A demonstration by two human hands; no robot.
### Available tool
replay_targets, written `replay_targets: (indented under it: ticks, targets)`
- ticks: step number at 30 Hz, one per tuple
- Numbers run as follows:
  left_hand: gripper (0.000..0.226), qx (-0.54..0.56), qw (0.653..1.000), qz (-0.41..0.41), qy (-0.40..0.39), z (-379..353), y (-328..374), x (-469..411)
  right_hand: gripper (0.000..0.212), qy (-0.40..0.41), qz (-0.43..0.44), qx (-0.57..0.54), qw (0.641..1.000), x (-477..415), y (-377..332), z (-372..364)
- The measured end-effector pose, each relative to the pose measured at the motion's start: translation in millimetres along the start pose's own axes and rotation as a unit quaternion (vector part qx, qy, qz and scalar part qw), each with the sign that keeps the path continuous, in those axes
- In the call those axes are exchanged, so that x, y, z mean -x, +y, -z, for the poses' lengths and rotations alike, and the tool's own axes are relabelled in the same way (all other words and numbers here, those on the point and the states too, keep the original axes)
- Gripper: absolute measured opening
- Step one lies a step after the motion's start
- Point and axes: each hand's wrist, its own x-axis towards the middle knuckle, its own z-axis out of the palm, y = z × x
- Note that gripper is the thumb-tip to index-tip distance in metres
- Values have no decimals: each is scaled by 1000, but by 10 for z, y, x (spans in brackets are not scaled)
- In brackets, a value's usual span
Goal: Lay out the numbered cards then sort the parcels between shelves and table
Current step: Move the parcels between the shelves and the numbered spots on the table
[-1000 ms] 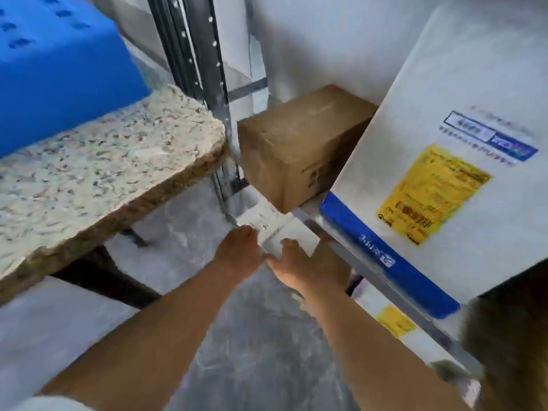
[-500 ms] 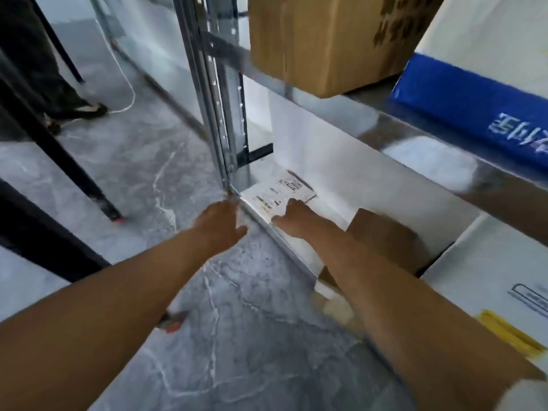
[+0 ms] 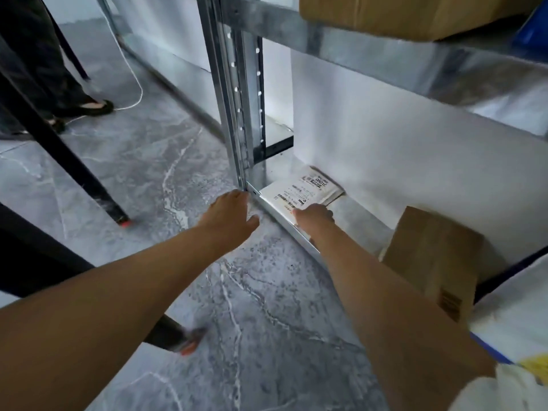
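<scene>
Flat parcel: a flat white paper-wrapped parcel with printed black-and-white labels (image 3: pixel 299 192) lies in the left corner of the galvanised steel bottom shelf (image 3: pixel 355 223). It is at the 3 o'clock side of the perforated steel upright post (image 3: pixel 237 99), and its near edge is at the shelf's front lip.

Right hand: the right hand (image 3: pixel 314 216) rests on the parcel's 5 o'clock corner. The back of the hand hides the fingers, so I cannot tell whether they pinch the edge or only press on it.

Left hand: the left hand (image 3: pixel 234 213) is empty, with its fingers straight and together. It is over the grey marbled floor (image 3: pixel 207 292), at 9 o'clock of the right hand, with its fingertips just beside the post's foot.

Neighbours: a brown cardboard box (image 3: pixel 430 256) stands on the same shelf at 4 o'clock of the parcel, apart from it. A second brown cardboard box (image 3: pixel 385 13) sits on the shelf above, at 1 o'clock.

Step, as judged: the parcel is being handled at the bottom shelf. I cannot tell whether it is being set down or taken up.

Risk, slipping: a thin, smooth parcel held at one corner could slide over the lip onto the floor.

Risk, scraping: the right forearm crosses the steel lip, so a quick pull may graze it.

Risk, knocking: swinging the right elbow out toward 4 o'clock could shove the lower box.

Risk, rising: the upper shelf's beam hangs overhead, so straightening up could mean a bump.
</scene>
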Motion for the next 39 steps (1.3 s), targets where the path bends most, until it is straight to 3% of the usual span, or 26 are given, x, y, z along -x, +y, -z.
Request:
replay_targets:
  ticks: [5, 10, 13, 15, 18, 21, 23, 26, 30, 31, 33, 35, 37, 39]
  targets:
    - [53, -49, 997, -50, -28, -280, 94, 124, 99, 52, -160, -144, 975, -228, 18, -174]
    - [50, -31, 997, -68, -14, -350, 83, 163, 119, 102, -78, -85, 988, -413, -93, -409]
    - [47, -23, 994, -106, -14, -416, 71, 237, 94, 79, -77, -43, 993, -524, -187, -419]
    - [48, -12, 995, -96, -16, -434, 44, 265, 65, 61, -83, -97, 990, -595, -209, -412]
    - [48, 12, 999, -39, -8, -399, 11, 227, 49, 28, -90, -219, 971, -558, -184, -370]
    - [45, 66, 997, 44, 1, -385, 30, 187, 43, -12, -80, -401, 912, -368, -135, -283]
    - [44, 118, 988, 102, 12, -432, 59, 205, 36, -83, -54, -485, 869, -51, -126, -208]
    - [52, 202, 956, 203, 68, -450, 118, 209, 40, -164, -7, -509, 845, 473, -74, -36]
    - [72, 367, 845, 363, 138, -194, 207, 44, 38, -305, 72, -455, 834, 803, 141, 280]
    - [73, 390, 835, 364, 136, -148, 225, 23, 36, -319, 81, -442, 834, 823, 199, 356]
    - [67, 403, 848, 320, 130, -64, 288, 60, 35, -320, 87, -416, 847, 841, 276, 480]
    - [60, 423, 850, 285, 131, -13, 326, 133, 48, -307, 111, -357, 875, 855, 326, 563]
    - [56, 467, 828, 290, 107, 38, 350, 184, 58, -276, 174, -277, 904, 905, 338, 612]
    - [72, 537, 788, 301, 32, 131, 374, 264, 62, -259, 223, -279, 897, 980, 324, 619]
